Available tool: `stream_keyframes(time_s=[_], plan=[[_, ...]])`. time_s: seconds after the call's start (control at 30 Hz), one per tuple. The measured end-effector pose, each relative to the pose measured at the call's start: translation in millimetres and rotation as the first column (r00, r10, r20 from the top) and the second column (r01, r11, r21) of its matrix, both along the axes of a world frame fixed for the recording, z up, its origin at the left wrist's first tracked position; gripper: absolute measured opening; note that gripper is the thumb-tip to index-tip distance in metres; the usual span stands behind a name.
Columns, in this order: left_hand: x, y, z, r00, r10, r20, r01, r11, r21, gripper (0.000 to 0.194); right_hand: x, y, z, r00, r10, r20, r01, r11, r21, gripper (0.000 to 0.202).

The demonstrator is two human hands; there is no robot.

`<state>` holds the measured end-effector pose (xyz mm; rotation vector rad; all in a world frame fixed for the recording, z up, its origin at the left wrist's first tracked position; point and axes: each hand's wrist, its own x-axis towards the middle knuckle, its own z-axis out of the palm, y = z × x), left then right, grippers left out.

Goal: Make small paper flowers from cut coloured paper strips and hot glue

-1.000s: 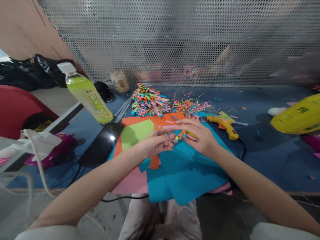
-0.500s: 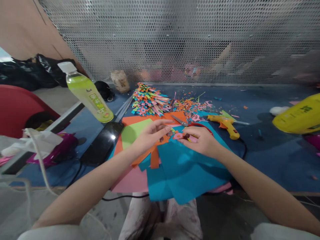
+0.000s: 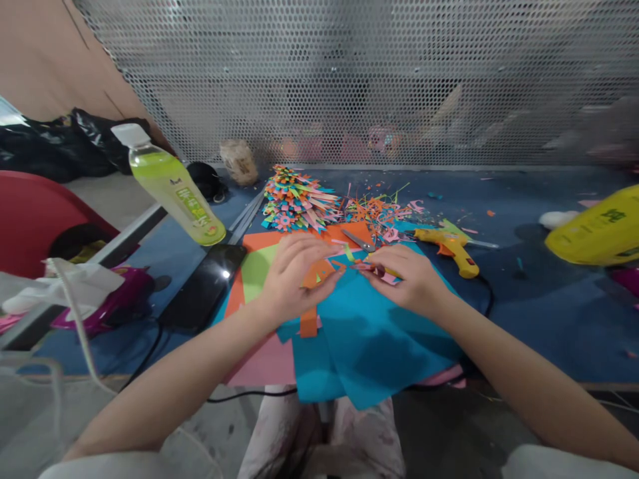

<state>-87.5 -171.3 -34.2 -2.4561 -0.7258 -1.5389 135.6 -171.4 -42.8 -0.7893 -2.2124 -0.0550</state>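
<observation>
Over the paper sheets, my right hand (image 3: 407, 276) pinches a small pink paper flower (image 3: 363, 266), now seen nearly edge-on. Bits of pink and yellow paper show under its fingers. My left hand (image 3: 299, 276) faces it from the left, thumb and fingers apart, above small orange paper pieces (image 3: 318, 273). A narrow green strip (image 3: 349, 253) shows between the two hands. Beneath lie blue sheets (image 3: 379, 339), an orange strip (image 3: 308, 322) and a light green sheet (image 3: 253, 269). Scissors (image 3: 358, 241) rest just beyond the fingertips, their handles partly hidden by my right hand.
A cone of many-coloured folded paper (image 3: 298, 203) stands behind, beside a heap of paper shreds (image 3: 377, 213). At right are a yellow glue gun (image 3: 449, 249) with a cord and a yellow bottle (image 3: 599, 229). A phone (image 3: 202, 289) and drink bottle (image 3: 174, 189) are at left.
My left hand has turned and come closer to the right hand, its thumb lower. The pink flower in my right hand has tipped from face-on to nearly edge-on.
</observation>
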Motion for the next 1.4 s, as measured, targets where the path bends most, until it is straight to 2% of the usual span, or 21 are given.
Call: stream_keyframes(time_s=[0.1, 0.23, 0.33, 0.43, 0.53, 0.77, 1.0, 1.2, 1.3, 1.4], plan=[[3.1, -2.4, -2.3, 0.998, -0.037, -0.044, 0.035, 0.998, -0.045, 0.042, 0.1, -0.5, -3.2, 1.0, 0.007, -0.008, -0.007, 1.0, -0.004, 0.006], [5.8, -3.2, -5.0, 0.999, -0.051, -0.013, 0.048, 0.988, -0.146, 0.042, 0.1, -0.7, -2.0, 1.0, 0.014, 0.003, -0.014, 0.999, 0.036, 0.005], [6.6, -6.5, -2.5, 0.997, -0.07, -0.011, 0.068, 0.988, -0.14, 0.044, 1.8, -2.4, 5.4, 0.993, -0.01, 0.119, -0.012, 0.982, 0.188, 0.008], [7.9, -11.1, 1.6, 0.996, -0.086, -0.013, 0.084, 0.992, -0.096, 0.041, 4.0, -5.8, 13.6, 0.967, -0.093, 0.237, -0.006, 0.922, 0.386, 0.011], [9.5, -14.6, 4.5, 0.994, -0.106, -0.023, 0.104, 0.992, -0.072, 0.033, 5.3, -9.1, 16.9, 0.954, -0.125, 0.272, -0.021, 0.878, 0.478, 0.011], [11.0, -15.9, 4.4, 0.995, -0.095, -0.037, 0.095, 0.995, -0.013, 0.029, 4.9, -9.3, 14.2, 0.954, -0.106, 0.279, -0.037, 0.885, 0.464, 0.011], [11.6, -16.2, 6.0, 0.996, -0.084, -0.043, 0.082, 0.996, -0.036, 0.019, 3.4, -9.2, 15.8, 0.957, -0.1, 0.271, -0.03, 0.9, 0.435, 0.013], [11.7, -16.6, 4.9, 0.993, -0.114, -0.029, 0.112, 0.992, -0.06, 0.023, 3.5, -8.8, 14.9, 0.959, -0.09, 0.269, -0.03, 0.91, 0.413, 0.012], [11.1, -15.9, 3.5, 0.994, -0.103, -0.026, 0.101, 0.992, -0.072, 0.025, 2.8, -8.1, 13.2, 0.963, -0.065, 0.263, -0.035, 0.932, 0.36, 0.011], [10.4, -13.4, 0.7, 0.998, -0.069, -0.006, 0.068, 0.994, -0.091, 0.032, 1.4, -7.0, 9.9, 0.979, -0.011, 0.202, -0.037, 0.971, 0.235, 0.011]])
